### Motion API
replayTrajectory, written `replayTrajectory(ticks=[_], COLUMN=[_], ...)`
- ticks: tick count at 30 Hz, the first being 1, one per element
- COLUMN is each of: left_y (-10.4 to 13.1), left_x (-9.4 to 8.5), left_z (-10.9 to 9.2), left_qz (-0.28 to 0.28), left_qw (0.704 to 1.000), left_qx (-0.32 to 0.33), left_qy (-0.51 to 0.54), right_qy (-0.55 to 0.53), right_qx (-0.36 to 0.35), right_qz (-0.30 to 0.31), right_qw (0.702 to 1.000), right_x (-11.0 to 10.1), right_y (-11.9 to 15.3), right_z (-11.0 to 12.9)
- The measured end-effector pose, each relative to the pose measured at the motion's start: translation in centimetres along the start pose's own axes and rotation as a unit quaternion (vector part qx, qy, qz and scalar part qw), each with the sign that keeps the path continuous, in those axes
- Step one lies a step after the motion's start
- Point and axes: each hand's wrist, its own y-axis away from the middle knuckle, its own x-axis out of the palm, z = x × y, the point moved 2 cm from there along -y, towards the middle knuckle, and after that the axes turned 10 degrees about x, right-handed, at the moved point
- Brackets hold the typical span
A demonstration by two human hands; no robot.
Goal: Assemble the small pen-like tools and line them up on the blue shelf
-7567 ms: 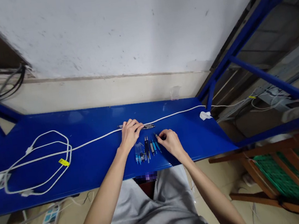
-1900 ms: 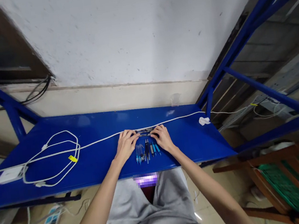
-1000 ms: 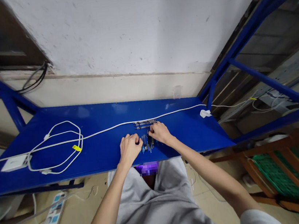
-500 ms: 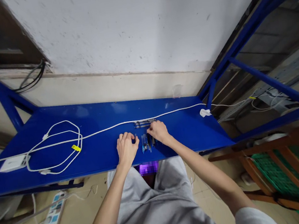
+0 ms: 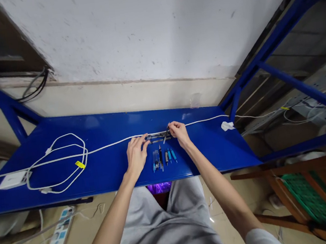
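My left hand (image 5: 137, 152) rests at the left end of a crosswise row of slim dark pens (image 5: 157, 136). Its thumb and forefinger are apart at the tips of that row. At the row's right end, my right hand (image 5: 179, 134) pinches a small dark pen part (image 5: 167, 129), mostly covered by the fingers. Closer to me, clear tubes with blue and dark ends (image 5: 155, 161) lie lengthwise beside a black pen (image 5: 160, 156). A short grey-and-black pen piece (image 5: 166, 157) and two blue pen pieces (image 5: 172, 155) lie to their right.
A white cable (image 5: 114, 143) crosses the blue table (image 5: 106, 125) behind the pens and loops on the left by a white adapter (image 5: 13, 179). Crumpled white paper (image 5: 227, 126) lies right. A wall backs the table; a wooden chair (image 5: 299, 200) stands right.
My right hand has moved away from me and slightly right, from the near pens to the far row, uncovering the blue pieces. My left hand has shifted slightly towards the far row.
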Motion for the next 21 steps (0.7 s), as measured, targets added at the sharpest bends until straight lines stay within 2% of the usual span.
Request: replayTrajectory(ticks=[4, 8, 12, 21], left_y=[-2.9, -3.6, -3.1, -2.7], left_x=[1.7, 3.1, 3.4, 3.4], left_z=[0.2, 0.6, 0.9, 1.3], left_qz=[0.053, 0.070, 0.053, 0.036], left_qw=[0.993, 0.986, 0.986, 0.991], left_qx=[0.101, 0.145, 0.154, 0.126], left_qy=[-0.031, -0.035, -0.029, -0.042], right_qy=[-0.078, -0.101, -0.092, -0.092], right_qx=[-0.004, -0.014, -0.029, -0.037], right_qz=[-0.008, -0.017, -0.025, -0.044], right_qw=[0.997, 0.995, 0.995, 0.994], right_x=[-0.7, -1.3, -1.5, -1.5], right_y=[-0.8, -0.7, -0.7, -0.8], right_z=[-0.5, -1.1, -1.4, -1.5])
